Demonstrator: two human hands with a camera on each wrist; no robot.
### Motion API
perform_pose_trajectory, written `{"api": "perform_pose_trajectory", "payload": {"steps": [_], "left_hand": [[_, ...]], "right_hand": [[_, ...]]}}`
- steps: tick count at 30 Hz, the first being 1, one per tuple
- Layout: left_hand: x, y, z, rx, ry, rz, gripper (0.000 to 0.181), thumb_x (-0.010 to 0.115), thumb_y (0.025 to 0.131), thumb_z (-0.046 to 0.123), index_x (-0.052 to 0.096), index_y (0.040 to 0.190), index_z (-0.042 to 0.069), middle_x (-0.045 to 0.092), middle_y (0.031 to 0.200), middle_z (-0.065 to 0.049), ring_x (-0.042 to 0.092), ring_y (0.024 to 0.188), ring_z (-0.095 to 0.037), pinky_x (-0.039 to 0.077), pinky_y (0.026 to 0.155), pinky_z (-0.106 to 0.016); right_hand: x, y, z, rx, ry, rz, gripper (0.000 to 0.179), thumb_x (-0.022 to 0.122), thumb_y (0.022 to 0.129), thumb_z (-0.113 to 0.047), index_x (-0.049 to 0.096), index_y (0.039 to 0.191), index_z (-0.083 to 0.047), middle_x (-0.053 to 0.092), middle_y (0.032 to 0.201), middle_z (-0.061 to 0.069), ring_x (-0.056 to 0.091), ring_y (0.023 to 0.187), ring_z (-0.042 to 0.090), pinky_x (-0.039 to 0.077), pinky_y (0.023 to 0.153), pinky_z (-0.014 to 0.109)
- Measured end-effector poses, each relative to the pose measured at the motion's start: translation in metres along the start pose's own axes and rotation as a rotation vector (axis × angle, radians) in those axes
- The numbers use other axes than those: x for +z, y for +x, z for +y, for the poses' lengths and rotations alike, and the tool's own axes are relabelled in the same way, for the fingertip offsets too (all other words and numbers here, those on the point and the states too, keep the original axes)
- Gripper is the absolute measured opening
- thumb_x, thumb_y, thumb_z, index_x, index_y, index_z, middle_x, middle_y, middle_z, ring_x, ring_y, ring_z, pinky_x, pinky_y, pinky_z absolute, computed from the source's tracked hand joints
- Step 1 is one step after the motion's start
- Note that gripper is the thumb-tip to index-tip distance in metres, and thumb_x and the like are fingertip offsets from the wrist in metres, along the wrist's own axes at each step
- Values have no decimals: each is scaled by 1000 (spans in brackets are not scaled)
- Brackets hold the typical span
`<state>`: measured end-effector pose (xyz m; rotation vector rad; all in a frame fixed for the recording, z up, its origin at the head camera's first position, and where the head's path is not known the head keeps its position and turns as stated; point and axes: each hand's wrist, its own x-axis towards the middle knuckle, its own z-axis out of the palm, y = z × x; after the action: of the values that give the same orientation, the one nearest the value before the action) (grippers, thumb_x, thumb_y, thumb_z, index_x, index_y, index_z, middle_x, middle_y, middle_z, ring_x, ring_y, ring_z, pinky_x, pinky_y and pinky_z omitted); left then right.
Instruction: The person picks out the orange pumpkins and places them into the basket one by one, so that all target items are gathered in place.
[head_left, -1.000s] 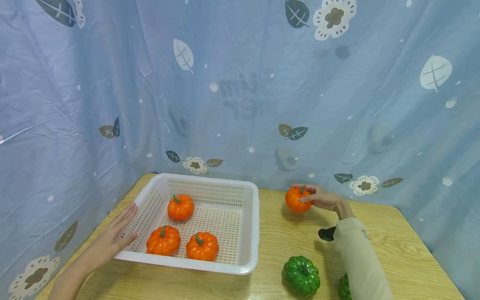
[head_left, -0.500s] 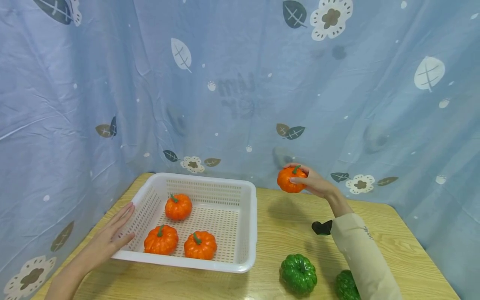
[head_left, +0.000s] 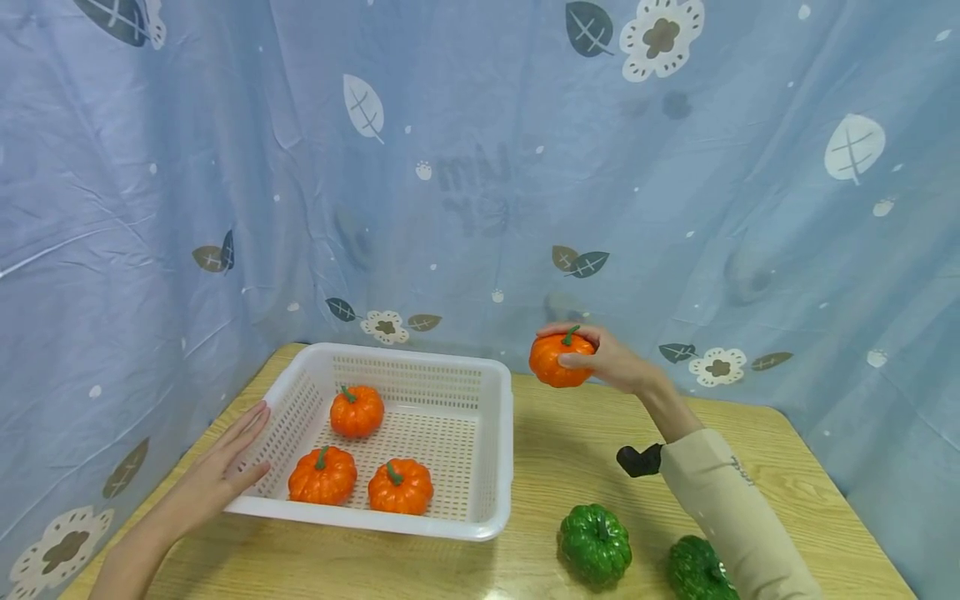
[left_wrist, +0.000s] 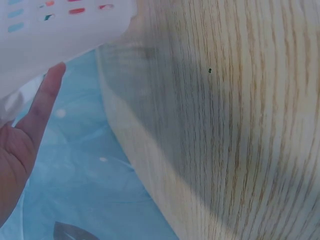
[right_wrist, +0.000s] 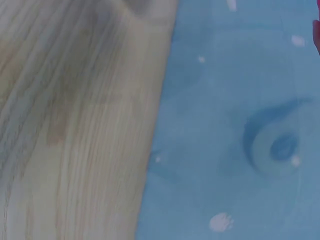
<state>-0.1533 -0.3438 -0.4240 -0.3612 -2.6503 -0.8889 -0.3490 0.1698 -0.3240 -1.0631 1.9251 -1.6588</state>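
Observation:
My right hand [head_left: 618, 362] holds a small orange pumpkin [head_left: 558, 361] with a green stem, raised above the table just right of the basket. Its thumb lies across the near side and its fingers go behind. In the right wrist view only a sliver of that hand shows at the right edge. My left hand [head_left: 213, 479] rests with straight fingers against the left side of the white plastic basket [head_left: 498, 467]. The left wrist view shows a finger [left_wrist: 47, 90] touching the basket wall [left_wrist: 75, 30]. Inside the basket sit three orange pumpkins [head_left: 357, 412].
Two green pumpkins [head_left: 596, 546] stand on the wooden table [head_left: 780, 475] at the front right, one partly behind the right sleeve [head_left: 735, 517]. A black piece [head_left: 639, 460] sticks out beside the right cuff. A blue patterned curtain [head_left: 465, 167] hangs along the back and left.
My right hand has lifted the orange pumpkin off the table and carried it left toward the basket. My left hand stays at the basket's side.

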Motion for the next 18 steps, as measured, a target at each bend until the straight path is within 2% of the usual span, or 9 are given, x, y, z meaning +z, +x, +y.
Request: {"api": "perform_pose_trajectory", "payload": {"steps": [2, 6, 8, 11, 14, 18], "left_hand": [[0, 0, 0, -7, -4, -2, 72, 65, 88, 13, 29, 149, 0, 22, 154, -24, 2, 133, 12, 13, 105, -69], [-1, -1, 0, -23, -13, -12, 72, 65, 89, 14, 27, 149, 1, 21, 154, -24, 7, 142, -14, 15, 101, -72], [-1, -1, 0, -27, -16, -14, 72, 65, 89, 14, 27, 149, 1, 20, 155, -23, 8, 143, -21, 15, 102, -72], [-1, -1, -1, -24, -13, -14, 72, 64, 89, 14, 27, 149, 0, 20, 155, -23, 5, 140, -4, 12, 106, -69], [-1, -1, -1, -8, -5, -5, 71, 65, 89, 13, 28, 148, -1, 21, 154, -24, 1, 131, 16, 11, 109, -65], [0, 0, -1, 11, -1, 6, 71, 65, 88, 12, 30, 148, -1, 21, 155, -23, 0, 128, 19, 11, 108, -66]], "right_hand": [[6, 1, -3, -17, -9, -2, 40, 57, 91, 1, 60, 127, -16, 51, 133, 10, 60, 104, 27, 55, 81, 39], [17, 5, -7, -39, -16, -3, 37, 62, 88, 0, 63, 121, -16, 45, 139, 15, 57, 109, 29, 55, 82, 40], [23, 7, -8, -39, -22, -3, 37, 64, 86, 0, 64, 119, -16, 44, 138, 15, 55, 111, 29, 55, 83, 40], [30, 9, -10, -27, -36, -12, 36, 66, 85, -2, 64, 118, -16, 44, 138, 12, 53, 112, 30, 55, 83, 39], [39, 10, -12, -16, -26, -37, 36, 68, 85, -4, 63, 119, -15, 41, 139, 14, 52, 113, 32, 54, 83, 41], [53, 12, -18, -13, -14, -61, 37, 71, 84, -10, 64, 119, -15, 38, 141, 18, 50, 114, 33, 54, 82, 42]]}}
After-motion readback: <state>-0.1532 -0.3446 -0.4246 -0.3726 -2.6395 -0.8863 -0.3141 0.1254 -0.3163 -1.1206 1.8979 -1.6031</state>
